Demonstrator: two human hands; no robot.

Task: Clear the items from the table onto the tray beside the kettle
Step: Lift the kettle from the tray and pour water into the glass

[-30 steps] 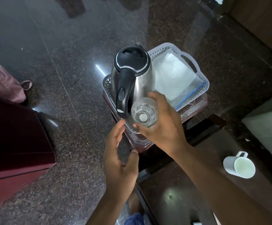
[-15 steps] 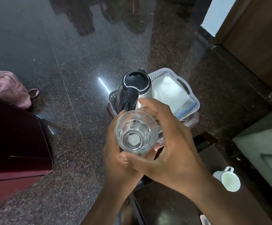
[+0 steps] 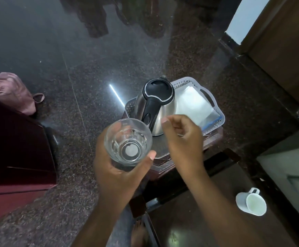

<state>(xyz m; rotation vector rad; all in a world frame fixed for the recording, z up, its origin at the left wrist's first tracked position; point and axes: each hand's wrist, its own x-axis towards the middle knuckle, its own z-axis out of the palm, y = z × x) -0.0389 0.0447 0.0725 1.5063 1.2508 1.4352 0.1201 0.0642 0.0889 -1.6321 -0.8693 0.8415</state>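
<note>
My left hand (image 3: 116, 175) grips a clear empty drinking glass (image 3: 128, 141), held upright in the air in front of the steel kettle (image 3: 158, 106) with its black lid and handle. My right hand (image 3: 184, 139) hovers just right of the glass, fingers loosely curled, with nothing in it. The kettle stands at the left of a white perforated tray (image 3: 214, 102), which holds a folded clear plastic bag (image 3: 193, 106). A white mug (image 3: 252, 202) lies on its side on the dark table (image 3: 207, 220) at the lower right.
The tray rests on a small brown stool (image 3: 214, 139) over dark polished granite floor. A maroon cabinet (image 3: 15, 157) and a pink bag (image 3: 9, 91) are at the left. A wooden door (image 3: 287, 41) and a grey cushion (image 3: 294, 166) lie to the right.
The glass passed from my right hand into my left hand. My right hand let go and drew away to the right. The view pulled back from the kettle.
</note>
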